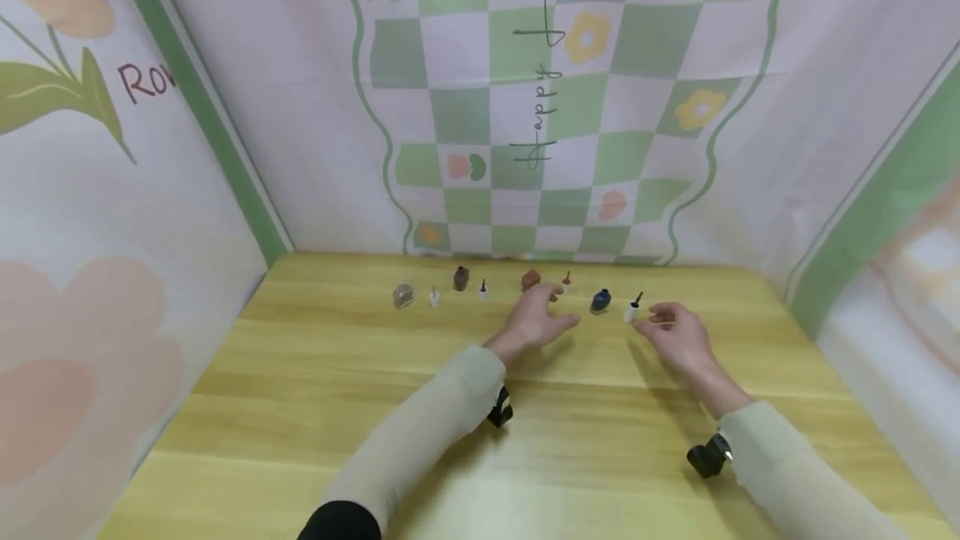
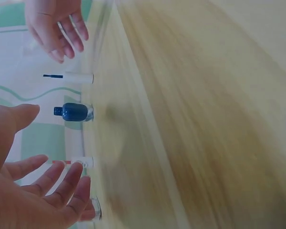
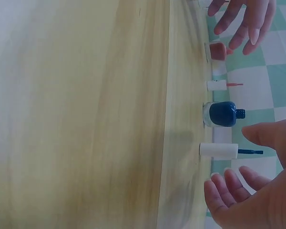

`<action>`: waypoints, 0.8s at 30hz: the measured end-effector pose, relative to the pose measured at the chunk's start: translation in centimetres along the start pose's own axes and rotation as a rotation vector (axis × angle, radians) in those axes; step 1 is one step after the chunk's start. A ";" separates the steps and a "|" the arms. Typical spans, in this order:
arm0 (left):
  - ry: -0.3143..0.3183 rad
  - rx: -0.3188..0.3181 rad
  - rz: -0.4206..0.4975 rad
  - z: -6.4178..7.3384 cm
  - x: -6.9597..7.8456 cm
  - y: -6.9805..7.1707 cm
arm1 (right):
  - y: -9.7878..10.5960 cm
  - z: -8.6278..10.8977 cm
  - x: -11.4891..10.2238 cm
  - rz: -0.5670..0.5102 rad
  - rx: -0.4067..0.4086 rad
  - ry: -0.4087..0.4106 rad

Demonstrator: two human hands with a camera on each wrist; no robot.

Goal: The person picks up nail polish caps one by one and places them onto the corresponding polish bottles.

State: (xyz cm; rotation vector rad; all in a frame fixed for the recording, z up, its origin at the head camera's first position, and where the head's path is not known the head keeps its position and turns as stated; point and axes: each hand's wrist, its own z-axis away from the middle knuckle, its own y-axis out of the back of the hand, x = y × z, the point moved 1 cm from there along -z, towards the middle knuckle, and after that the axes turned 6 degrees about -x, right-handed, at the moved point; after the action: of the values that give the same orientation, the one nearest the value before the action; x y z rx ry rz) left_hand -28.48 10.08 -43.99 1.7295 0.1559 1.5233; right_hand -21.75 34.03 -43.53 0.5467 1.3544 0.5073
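A blue nail polish bottle (image 1: 601, 301) stands uncapped on the table between the two hands. To its right is a white cap (image 3: 219, 150), standing with its dark brush pointing up. Thumb and fingers spread, the right hand (image 1: 681, 340) is beside this cap and holds nothing. My left hand (image 1: 534, 322), also holding nothing, hovers left of the blue bottle with fingers extended and thumb apart. Just behind it are a red polish bottle (image 1: 530, 279), partly covered by the hand in the left wrist view, and a white cap with a red brush (image 1: 566, 282).
Farther left along the back stand a dark brown polish bottle (image 1: 461, 277), its brush cap (image 1: 483, 292), a greyish polish bottle (image 1: 403, 296) and another brush cap (image 1: 433, 298). Behind the wooden table (image 1: 337, 407) hangs a checked green-and-white cloth (image 1: 517, 115).
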 end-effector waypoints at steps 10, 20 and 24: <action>-0.023 0.004 -0.027 -1.2 0.9 -1.3 | 0.0 -0.8 0.1 -0.011 0.007 -0.007; 0.001 0.008 0.009 -2.8 1.3 -2.6 | -0.2 -1.6 0.5 -0.045 -0.024 -0.040; 0.016 0.013 0.006 -3.5 1.6 -3.3 | -0.1 -1.7 0.9 -0.046 -0.025 -0.039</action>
State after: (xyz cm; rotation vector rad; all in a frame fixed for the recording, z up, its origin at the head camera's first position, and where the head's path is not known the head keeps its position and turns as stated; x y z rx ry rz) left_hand -29.80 14.85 -44.96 1.7295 0.1694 1.5437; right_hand -23.25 34.62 -44.51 0.5011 1.3191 0.4735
